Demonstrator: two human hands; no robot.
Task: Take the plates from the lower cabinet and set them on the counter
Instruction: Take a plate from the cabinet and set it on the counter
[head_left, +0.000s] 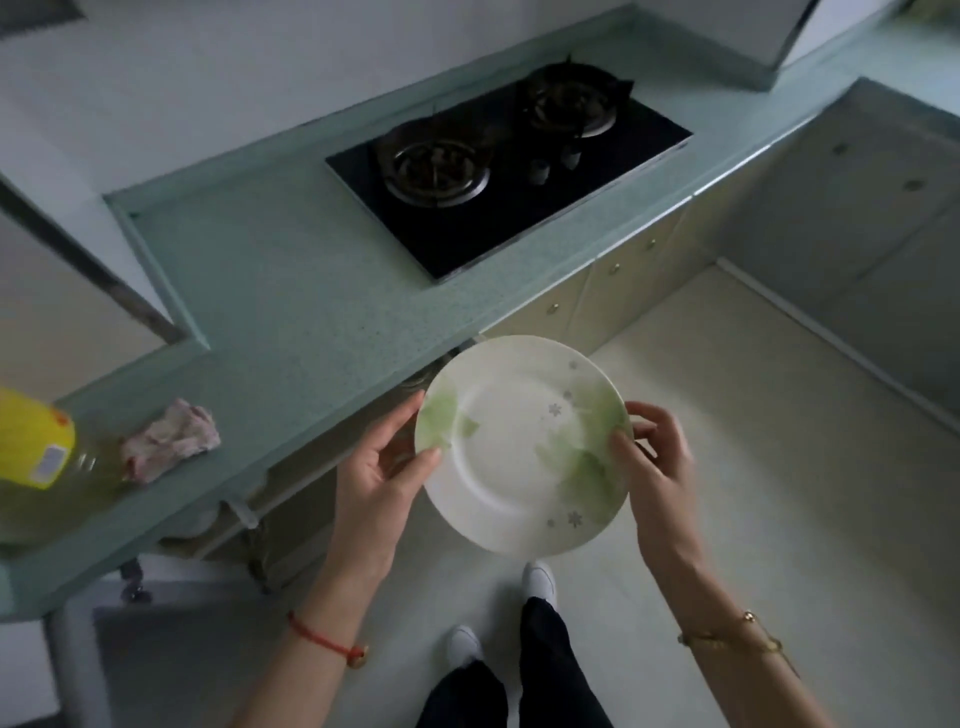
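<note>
Head view showed both hands gripping one plate (522, 447) just off the counter's (291, 291) front edge. Left hand (382, 467) pinched its left rim, right hand (657, 467) its right rim; a cloth (169, 441), seemingly crumpled, lay near that edge.

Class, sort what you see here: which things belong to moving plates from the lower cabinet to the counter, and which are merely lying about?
Part of the job:
plate
left hand
right hand
counter

Just lying about:
gas hob
crumpled cloth
yellow-capped bottle
</note>
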